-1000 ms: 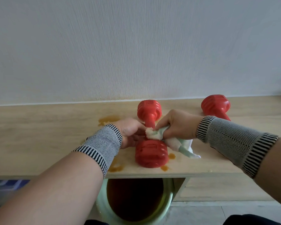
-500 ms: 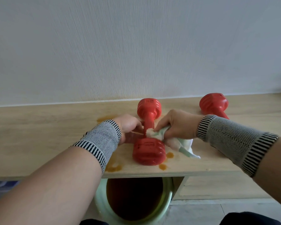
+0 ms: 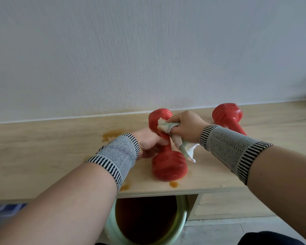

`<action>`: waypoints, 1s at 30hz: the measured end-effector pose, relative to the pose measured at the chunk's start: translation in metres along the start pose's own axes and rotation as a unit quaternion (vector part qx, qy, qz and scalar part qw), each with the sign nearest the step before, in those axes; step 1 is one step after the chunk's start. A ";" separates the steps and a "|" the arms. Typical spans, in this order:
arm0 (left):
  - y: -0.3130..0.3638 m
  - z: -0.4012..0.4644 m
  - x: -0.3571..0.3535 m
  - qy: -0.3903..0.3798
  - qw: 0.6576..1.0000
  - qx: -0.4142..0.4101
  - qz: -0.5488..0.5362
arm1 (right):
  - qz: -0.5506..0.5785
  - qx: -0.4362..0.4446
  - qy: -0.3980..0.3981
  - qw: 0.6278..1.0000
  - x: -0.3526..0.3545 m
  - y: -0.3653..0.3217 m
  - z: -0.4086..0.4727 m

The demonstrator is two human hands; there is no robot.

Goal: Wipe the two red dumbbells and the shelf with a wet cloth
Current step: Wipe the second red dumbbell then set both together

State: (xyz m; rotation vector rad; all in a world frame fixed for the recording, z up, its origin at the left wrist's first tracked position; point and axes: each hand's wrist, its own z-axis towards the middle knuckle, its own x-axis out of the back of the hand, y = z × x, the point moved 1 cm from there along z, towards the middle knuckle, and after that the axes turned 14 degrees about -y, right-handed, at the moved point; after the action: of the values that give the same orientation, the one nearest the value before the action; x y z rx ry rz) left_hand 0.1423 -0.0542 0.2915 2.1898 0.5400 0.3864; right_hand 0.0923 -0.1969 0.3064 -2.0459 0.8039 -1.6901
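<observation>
**Wiping the near dumbbell while stains wait on the shelf**

At the left of the frame, the wooden shelf (image 3: 34, 144) is mostly bare, with an orange-brown stain (image 3: 111, 134) left of centre, close to the wall. A smaller stain (image 3: 125, 187) lies near the front edge, partly behind the left forearm.

At the centre, the left hand (image 3: 148, 141) is clenched around the handle of the near dumbbell (image 3: 168, 163), which lies on the shelf with one head toward the camera and the other toward the wall. Just right of it, the right hand (image 3: 185, 127) grasps the bunched wet cloth (image 3: 166, 127) and presses it on the far head; a loose tail of cloth hangs down to the shelf beside the near head. One more drop (image 3: 173, 184) sits in front of this head, at the shelf edge.

I think the main risk is that the near head stands close to the front edge. If the left hand lets go while the cloth pushes, the round dumbbell may roll or slide off, toward the green basin (image 3: 181, 219) below. The dragging tail may also smear the stains instead of removing them.

At the upper right, the second dumbbell (image 3: 227, 114) lies well apart, partly hidden behind the right wrist. Nothing blocks the way to it; the far-right shelf is free.
</observation>
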 end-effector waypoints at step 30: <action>-0.008 -0.009 0.016 -0.010 1.000 0.002 0.003 | -0.065 0.013 -0.050 0.997 -0.004 -0.018 -0.005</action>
State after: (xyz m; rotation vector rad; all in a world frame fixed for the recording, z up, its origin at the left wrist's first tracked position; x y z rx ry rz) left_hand 0.1498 -0.0361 0.2921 2.1985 0.5236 0.3672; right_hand 0.0909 -0.1798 0.3153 -2.1880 0.6255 -1.6401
